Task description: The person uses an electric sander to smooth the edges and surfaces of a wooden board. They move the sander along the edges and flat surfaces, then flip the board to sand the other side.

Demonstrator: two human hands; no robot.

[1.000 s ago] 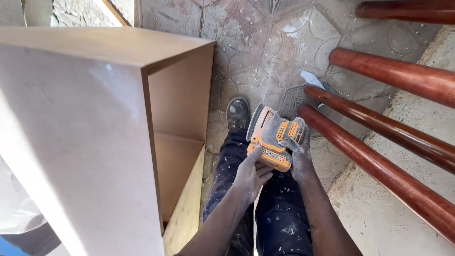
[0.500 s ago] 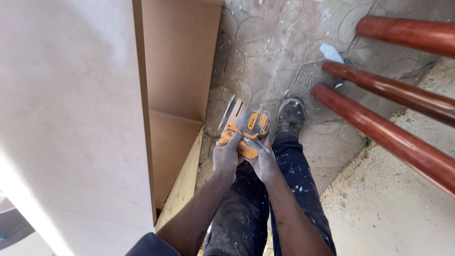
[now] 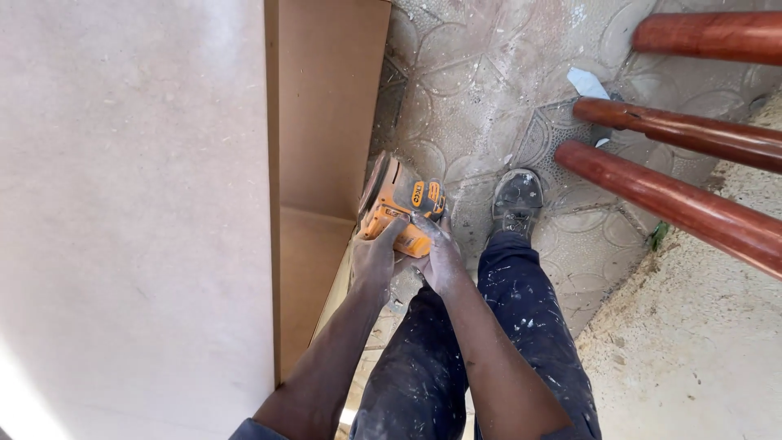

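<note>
Grip: both hands are clamped together on an orange power sander (image 3: 399, 205), held in the air in front of the person's thighs.
Left hand (image 3: 375, 259): wrapped around the near left side of the tool body, thumb laid up along the orange housing, fingers curled under and mostly hidden.
Right hand (image 3: 440, 257): closed over the near right side, fingertips pressing the top of the housing, knuckles dusted white.
Sander position: tilted, its flat round pad facing left toward the open side of the cabinet; whether the pad touches the board edge cannot be told.
Cabinet (image 3: 138, 204): pale fibreboard carcass filling the left half of the view, its broad outer face toward the camera.
Cabinet interior (image 3: 330, 114): browner inner panels and a lower shelf board visible just left of the tool.
Trousers (image 3: 521, 326): dark blue work trousers speckled with white paint, directly below the forearms.
Shoe (image 3: 517, 200): one dusty dark shoe, just right of the sander, planted on the floor.
Floor (image 3: 481, 90): patterned grey tiles coated with dust.
Paper scrap (image 3: 588, 81): small white piece lying on the tiles near the poles.
Poles (image 3: 676, 200): three polished reddish-brown wooden poles slanting across the upper right, well apart from the hands.
Concrete slab (image 3: 700, 342): rough pale surface at lower right, beneath the nearest pole.
</note>
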